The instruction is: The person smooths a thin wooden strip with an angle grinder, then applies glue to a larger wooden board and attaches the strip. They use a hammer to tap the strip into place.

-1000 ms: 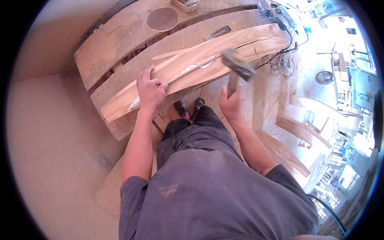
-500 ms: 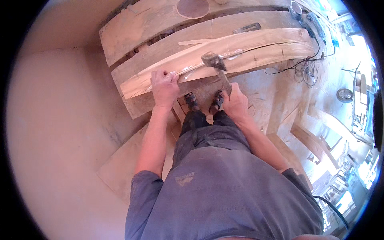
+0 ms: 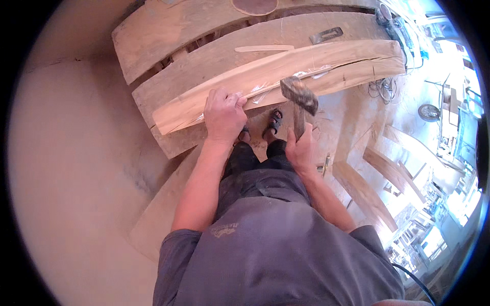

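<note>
A long, curved, pale plank [image 3: 352,51] lies along the bench's near edge, with a lengthwise crack and white glue smears [image 3: 259,94] beside it. My left hand [image 3: 223,113] rests on the plank's left part, fingers bent and pinched on a thin wood strip [image 3: 270,87] that lies along the crack. The fingertips are partly hidden. My right hand [image 3: 302,148] is wrapped round the handle of a hammer [image 3: 299,95]. Its worn head is raised in front of the plank's near edge, apart from the wood as far as I can tell.
Broad boards with gaps form the bench [image 3: 214,66]. On it lie a loose wood sliver [image 3: 264,48], a dark flat tool [image 3: 326,35] and a round brown disc [image 3: 254,5]. A power tool [image 3: 400,33] sits at the far right. Coiled cable [image 3: 383,89] and curved wood pieces [image 3: 363,194] lie right.
The hammer has swung nearer to me and slightly right, its head turned. My left hand stays on the plank. The whole view has shifted a little.
</note>
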`<state>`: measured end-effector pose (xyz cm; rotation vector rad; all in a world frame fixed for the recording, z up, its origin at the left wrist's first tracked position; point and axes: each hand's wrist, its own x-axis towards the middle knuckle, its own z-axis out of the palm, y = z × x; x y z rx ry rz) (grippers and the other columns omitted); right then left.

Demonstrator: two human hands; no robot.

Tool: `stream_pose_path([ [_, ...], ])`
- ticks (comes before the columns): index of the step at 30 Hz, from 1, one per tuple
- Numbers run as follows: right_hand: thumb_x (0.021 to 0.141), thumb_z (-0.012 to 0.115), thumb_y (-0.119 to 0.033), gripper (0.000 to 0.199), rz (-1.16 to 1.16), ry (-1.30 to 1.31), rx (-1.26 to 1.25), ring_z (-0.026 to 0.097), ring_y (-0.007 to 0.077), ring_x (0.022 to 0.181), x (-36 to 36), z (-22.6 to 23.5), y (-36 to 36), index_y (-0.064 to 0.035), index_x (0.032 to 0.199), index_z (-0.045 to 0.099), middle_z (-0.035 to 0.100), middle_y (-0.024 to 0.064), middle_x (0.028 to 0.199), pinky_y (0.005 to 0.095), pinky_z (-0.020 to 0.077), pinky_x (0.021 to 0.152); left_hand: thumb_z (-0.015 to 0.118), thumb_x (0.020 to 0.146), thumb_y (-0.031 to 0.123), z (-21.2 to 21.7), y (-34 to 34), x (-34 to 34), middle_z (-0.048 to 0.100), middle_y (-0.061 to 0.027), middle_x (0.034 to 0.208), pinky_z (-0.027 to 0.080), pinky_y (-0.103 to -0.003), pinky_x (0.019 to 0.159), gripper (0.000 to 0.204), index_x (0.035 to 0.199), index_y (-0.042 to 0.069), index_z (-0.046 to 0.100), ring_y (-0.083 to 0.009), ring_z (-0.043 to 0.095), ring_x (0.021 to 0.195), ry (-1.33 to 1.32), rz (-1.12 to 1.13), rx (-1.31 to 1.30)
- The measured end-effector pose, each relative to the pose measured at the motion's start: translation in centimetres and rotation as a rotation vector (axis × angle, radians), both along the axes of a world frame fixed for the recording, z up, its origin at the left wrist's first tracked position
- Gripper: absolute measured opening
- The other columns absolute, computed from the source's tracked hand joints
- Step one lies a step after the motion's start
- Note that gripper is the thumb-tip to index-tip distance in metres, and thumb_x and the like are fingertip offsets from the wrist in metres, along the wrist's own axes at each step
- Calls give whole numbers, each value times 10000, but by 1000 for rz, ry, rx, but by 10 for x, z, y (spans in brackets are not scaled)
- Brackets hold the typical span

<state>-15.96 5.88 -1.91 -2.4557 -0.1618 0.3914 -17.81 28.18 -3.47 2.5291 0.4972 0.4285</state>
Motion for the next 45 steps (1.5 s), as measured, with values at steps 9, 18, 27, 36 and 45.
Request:
stream_pose_path([
  [9,952,647,-166,276,23,7,40,651,521,901,-13,-3,10,-15,1158,540,677,287,933,557,516,770,754,782,104,2,18,-19,626,-97,861,498,-419,825,74,794,36,728,-305,580,890,-43,-30,-11],
  [18,963,645,-199,290,49,79,-108,654,508,913,-7,-14,27,-33,1176,541,676,284,942,553,513,779,816,734,128,9,57,-69,625,-131,1127,432,-466,983,225,913,12,742,-343,529,1102,10,165,-81],
  [27,970,625,-206,266,194,-73,-2,650,514,893,-35,-4,29,-13,1129,532,676,282,971,577,501,728,820,770,297,-1,86,-92,339,-219,1596,157,-550,1239,750,1391,-25,549,-437,205,1517,169,135,-8],
  [36,959,620,-178,243,266,41,38,651,503,876,-38,17,37,-18,1100,504,662,280,963,594,501,754,805,775,305,4,86,-83,344,-215,1572,121,-542,1251,890,1504,-10,403,-416,207,1507,267,169,-33],
  [45,935,639,-177,263,414,139,-100,647,499,896,-28,12,50,-18,1094,502,656,265,989,590,507,755,750,788,175,2,102,-98,385,-198,1557,163,-509,1252,836,1529,11,400,-399,255,1494,258,82,-125],
])
